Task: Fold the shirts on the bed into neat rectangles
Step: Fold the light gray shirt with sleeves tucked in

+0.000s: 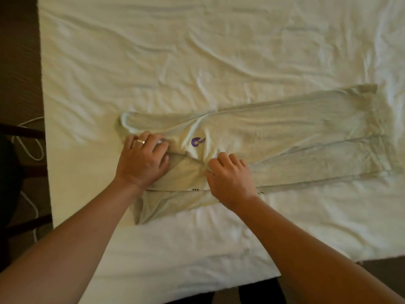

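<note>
The pale shirt (252, 148) lies lengthwise across the bed (197, 51) near its front edge, long sides folded in, left hand (142, 161) pressing flat, right hand (230, 178) pinching the sleeve fold; next, I'd guess, smooth, then fold end to end

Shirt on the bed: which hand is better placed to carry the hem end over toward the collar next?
Probably the right hand. It lies nearer the long part of the shirt running to the hem on the right, while the left hand rests by the collar and can pin it.
</note>
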`<action>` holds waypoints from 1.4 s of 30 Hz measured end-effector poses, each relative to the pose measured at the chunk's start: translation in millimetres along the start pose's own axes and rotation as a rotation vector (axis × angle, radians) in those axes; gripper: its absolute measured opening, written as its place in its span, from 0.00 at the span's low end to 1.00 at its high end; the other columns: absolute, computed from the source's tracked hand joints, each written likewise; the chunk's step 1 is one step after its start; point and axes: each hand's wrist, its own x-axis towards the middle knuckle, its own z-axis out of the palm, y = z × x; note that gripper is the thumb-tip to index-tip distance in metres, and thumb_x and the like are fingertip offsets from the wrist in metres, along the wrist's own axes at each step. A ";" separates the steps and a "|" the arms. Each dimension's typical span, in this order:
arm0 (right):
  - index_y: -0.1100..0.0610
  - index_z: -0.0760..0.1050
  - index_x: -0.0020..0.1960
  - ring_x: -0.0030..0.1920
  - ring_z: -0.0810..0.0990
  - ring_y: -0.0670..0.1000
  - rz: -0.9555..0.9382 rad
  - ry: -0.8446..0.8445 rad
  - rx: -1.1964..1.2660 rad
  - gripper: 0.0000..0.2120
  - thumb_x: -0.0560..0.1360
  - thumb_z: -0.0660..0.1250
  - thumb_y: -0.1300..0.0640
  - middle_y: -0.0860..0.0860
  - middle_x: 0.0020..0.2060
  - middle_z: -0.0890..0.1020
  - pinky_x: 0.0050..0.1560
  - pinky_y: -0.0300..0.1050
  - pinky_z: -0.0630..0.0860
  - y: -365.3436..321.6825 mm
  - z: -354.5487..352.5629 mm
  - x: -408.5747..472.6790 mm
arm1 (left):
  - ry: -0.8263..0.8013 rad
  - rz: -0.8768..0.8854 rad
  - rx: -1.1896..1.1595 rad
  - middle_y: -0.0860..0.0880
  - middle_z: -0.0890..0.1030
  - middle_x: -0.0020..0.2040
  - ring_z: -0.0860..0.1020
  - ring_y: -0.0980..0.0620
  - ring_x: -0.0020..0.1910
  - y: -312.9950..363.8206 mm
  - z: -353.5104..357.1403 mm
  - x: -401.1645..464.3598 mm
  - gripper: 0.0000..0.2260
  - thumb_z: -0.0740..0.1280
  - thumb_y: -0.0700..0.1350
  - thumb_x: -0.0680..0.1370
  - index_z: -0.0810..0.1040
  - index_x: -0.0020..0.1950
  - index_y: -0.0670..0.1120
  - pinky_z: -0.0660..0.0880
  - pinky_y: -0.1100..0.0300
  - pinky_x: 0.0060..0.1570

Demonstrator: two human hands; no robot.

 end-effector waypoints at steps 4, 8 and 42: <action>0.60 0.73 0.39 0.33 0.76 0.59 -0.022 -0.096 0.044 0.12 0.61 0.72 0.72 0.55 0.36 0.75 0.27 0.47 0.73 5.1 -4.9 8.7 | 0.060 0.165 0.067 0.46 0.80 0.42 0.79 0.41 0.40 -17.8 5.8 13.6 0.08 0.64 0.42 0.79 0.78 0.41 0.47 0.71 0.49 0.44; 0.59 0.73 0.41 0.31 0.77 0.60 -0.080 -0.210 0.101 0.06 0.66 0.67 0.66 0.55 0.38 0.76 0.25 0.47 0.74 25.0 -21.5 5.0 | 0.061 0.218 0.075 0.45 0.80 0.41 0.80 0.41 0.41 -42.8 3.9 18.9 0.07 0.64 0.41 0.79 0.77 0.42 0.46 0.73 0.48 0.45; 0.56 0.73 0.68 0.64 0.70 0.58 0.545 -0.008 0.118 0.18 0.81 0.62 0.49 0.54 0.65 0.71 0.62 0.56 0.70 197.1 -87.1 -16.0 | -0.440 -0.365 0.000 0.44 0.75 0.63 0.70 0.41 0.60 162.9 -24.0 101.6 0.18 0.69 0.46 0.74 0.78 0.63 0.50 0.58 0.44 0.57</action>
